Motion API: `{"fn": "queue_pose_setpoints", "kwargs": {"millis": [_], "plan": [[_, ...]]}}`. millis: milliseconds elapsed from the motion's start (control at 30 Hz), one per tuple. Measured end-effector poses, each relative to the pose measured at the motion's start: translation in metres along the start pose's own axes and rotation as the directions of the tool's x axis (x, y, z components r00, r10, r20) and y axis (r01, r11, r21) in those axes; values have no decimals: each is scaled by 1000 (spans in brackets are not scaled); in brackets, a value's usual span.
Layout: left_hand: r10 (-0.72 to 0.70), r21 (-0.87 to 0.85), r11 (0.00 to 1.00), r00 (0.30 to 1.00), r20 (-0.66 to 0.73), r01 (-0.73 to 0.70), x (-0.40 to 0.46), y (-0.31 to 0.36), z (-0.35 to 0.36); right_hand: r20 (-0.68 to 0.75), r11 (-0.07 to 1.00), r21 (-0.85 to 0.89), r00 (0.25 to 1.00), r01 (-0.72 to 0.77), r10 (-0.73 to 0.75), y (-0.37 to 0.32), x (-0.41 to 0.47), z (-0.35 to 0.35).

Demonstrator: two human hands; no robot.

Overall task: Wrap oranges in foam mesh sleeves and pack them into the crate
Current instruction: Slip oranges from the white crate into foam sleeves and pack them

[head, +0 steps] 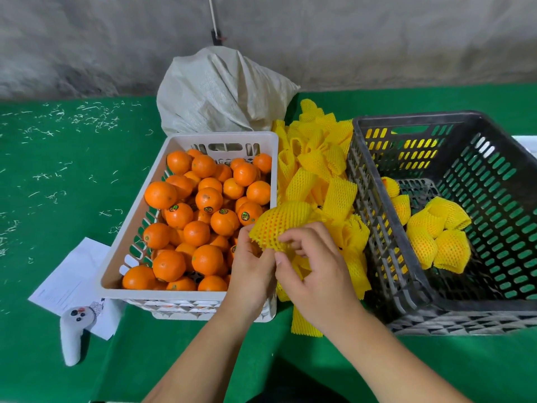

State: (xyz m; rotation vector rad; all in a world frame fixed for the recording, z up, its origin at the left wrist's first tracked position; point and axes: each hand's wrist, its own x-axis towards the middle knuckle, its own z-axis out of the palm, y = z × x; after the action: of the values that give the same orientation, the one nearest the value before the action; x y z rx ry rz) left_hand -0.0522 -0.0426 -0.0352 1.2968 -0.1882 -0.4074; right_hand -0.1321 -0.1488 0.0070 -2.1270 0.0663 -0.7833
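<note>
Right now the orange half-sheathed in a yellow foam mesh sleeve (280,225) sits between both hands, held above the gap between the two crates, near the front edge of the green felt-covered table (58,175). The left hand (251,266) cups it from below with fingers curled round it, while the right hand (312,263) pinches the sleeve's ragged lower rim between thumb and fingertips, seemingly drawing it over the fruit. Just behind lies a loose heap of empty yellow mesh sleeves (316,164). To the left, the white slotted plastic crate (189,295) is heaped with bare oranges (203,199). To the right, the dark grey slotted crate (406,286) holds only about five wrapped oranges (436,234) on its floor. By that count, the job looks barely begun, with dozens left to wrap.
</note>
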Motion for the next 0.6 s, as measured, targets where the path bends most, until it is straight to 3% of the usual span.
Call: {"fn": "queue_pose_setpoints", "kwargs": {"millis": [100, 233, 367, 500, 600], "plan": [[7, 47, 999, 1000, 0, -7, -2, 0, -2, -18, 993, 22, 993, -112, 113, 3, -4, 2], [28, -19, 999, 1000, 10, -27, -2, 4, -1, 43, 999, -40, 999, 27, -25, 8, 0, -3], [55, -46, 998, 997, 52, -53, -3, 5, -1, 9, 982, -81, 985, 170, -170, 17, 3, -10], [33, -27, 999, 995, 94, -31, -5, 2, -5, -51, 998, -54, 998, 44, -46, 18, 2, -8], [68, 86, 993, 980, 187, -85, -5, 1, -11, -43, 999, -47, 999, 24, -27, 18, 0, -7]]}}
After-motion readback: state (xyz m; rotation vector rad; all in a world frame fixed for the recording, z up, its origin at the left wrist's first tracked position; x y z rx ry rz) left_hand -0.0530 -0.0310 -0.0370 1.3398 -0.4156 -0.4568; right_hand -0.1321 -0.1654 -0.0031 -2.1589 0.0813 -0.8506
